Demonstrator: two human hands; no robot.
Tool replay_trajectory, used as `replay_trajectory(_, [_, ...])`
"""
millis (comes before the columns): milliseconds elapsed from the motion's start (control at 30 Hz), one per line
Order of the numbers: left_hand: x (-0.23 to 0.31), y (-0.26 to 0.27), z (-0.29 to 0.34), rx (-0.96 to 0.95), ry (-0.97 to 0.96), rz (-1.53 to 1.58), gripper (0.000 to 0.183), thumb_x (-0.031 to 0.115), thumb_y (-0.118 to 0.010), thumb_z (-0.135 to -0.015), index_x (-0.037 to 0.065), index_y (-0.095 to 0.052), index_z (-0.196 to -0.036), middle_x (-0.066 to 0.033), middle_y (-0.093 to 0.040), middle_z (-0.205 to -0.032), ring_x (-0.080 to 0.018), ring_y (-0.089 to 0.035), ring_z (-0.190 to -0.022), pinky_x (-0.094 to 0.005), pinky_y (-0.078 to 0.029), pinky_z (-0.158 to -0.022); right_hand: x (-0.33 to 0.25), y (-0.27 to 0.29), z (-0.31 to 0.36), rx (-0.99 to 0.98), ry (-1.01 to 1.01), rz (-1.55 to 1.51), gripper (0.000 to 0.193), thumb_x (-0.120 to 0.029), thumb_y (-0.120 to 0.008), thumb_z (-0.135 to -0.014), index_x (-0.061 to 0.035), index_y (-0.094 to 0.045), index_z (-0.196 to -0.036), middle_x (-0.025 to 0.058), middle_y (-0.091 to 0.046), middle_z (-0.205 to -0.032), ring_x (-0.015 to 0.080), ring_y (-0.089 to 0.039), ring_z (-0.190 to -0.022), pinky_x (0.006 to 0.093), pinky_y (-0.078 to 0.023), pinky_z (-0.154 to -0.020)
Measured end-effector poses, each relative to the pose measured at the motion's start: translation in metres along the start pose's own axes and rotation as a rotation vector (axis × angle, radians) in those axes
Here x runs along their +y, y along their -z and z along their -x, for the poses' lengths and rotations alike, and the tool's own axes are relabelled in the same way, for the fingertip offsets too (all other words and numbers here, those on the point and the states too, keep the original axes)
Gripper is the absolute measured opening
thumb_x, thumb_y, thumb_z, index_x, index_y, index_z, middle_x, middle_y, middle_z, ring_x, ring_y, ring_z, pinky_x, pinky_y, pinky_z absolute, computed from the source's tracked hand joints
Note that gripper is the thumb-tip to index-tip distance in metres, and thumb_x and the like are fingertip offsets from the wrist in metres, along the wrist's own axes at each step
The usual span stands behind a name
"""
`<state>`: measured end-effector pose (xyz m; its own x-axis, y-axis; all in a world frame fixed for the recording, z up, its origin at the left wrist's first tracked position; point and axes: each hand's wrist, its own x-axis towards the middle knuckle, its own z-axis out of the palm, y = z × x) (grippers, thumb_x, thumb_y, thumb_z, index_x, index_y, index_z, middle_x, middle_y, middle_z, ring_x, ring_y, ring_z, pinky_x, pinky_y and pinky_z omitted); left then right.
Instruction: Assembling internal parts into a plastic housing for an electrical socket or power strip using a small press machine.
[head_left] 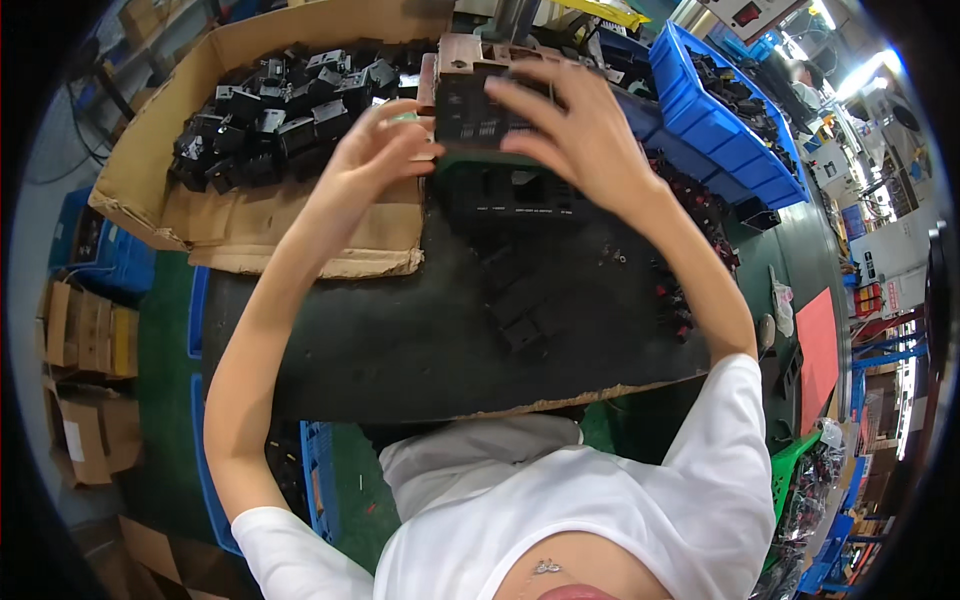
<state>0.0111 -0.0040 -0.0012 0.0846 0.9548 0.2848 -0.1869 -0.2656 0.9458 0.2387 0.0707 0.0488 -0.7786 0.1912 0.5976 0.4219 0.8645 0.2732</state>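
At the far side of the dark bench, a black plastic housing point(470, 118) with slots in its face stands between my two hands. My left hand point(378, 150) is at its left edge, thumb and fingers curled toward each other; a small pale greenish bit shows between them, too small to name. Over the right part of the housing, my right hand point(585, 135) has its fingers spread and slightly blurred by motion. Whether its fingertips touch the housing is unclear. Below the housing is another black part point(515, 192) with a square opening and small pale markings.
A cardboard box point(140, 185) heaped with black plastic parts point(290, 110) stands at the left. Blue bins point(690, 95) of dark parts are at the far right. Small red and black pieces point(680, 290) line the bench's right side, and tiny loose hardware point(615, 257) lies nearby.
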Motion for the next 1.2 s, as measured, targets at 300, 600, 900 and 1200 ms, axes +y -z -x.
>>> replay_trajectory(300, [0.013, -0.026, 0.017, -0.167, -0.365, -0.464, 0.03, -0.005, -0.067, -0.074, 0.001, -0.054, -0.101, -0.0053, -0.062, -0.088, -0.0085, -0.059, -0.08, -0.0215, -0.048, -0.073, -0.042, 0.036, 0.046, 0.171, -0.361, -0.26, 0.06, -0.005, -0.077, -0.065, -0.0041, -0.052, -0.12, 0.0122, -0.051, -0.122, 0.0244, -0.054, -0.107, 0.0335, -0.044, -0.088])
replay_trajectory(600, [0.015, -0.024, 0.015, -0.137, -0.394, -0.545, 0.03, -0.009, -0.065, -0.073, 0.0, -0.055, -0.099, -0.0079, -0.063, -0.091, -0.0133, -0.063, -0.085, -0.0249, -0.05, -0.077, -0.04, 0.025, 0.065, 0.222, -0.59, -0.578, 0.026, 0.004, -0.068, -0.074, 0.0019, -0.063, -0.1, 0.0072, -0.064, -0.088, 0.0109, -0.062, -0.076, 0.0217, -0.051, -0.068])
replay_trajectory(900, [0.018, -0.024, 0.016, -0.137, -0.4, -0.582, 0.032, -0.012, -0.062, -0.072, -0.001, -0.056, -0.101, -0.0078, -0.062, -0.094, -0.0144, -0.063, -0.088, -0.0266, -0.051, -0.08, -0.042, 0.025, 0.065, 0.225, -0.532, -0.576, 0.028, 0.001, -0.071, -0.072, 0.0031, -0.062, -0.099, 0.0089, -0.064, -0.089, 0.0133, -0.063, -0.079, 0.0235, -0.052, -0.069])
replay_trajectory(1200, [0.019, -0.023, 0.016, -0.149, -0.383, -0.594, 0.034, -0.012, -0.063, -0.071, -0.001, -0.056, -0.102, -0.0076, -0.062, -0.095, -0.0146, -0.062, -0.088, -0.0253, -0.049, -0.078, -0.043, 0.026, 0.067, 0.212, -0.521, -0.557, 0.029, 0.001, -0.072, -0.071, 0.0025, -0.062, -0.098, 0.0076, -0.064, -0.084, 0.0118, -0.064, -0.078, 0.0229, -0.052, -0.068])
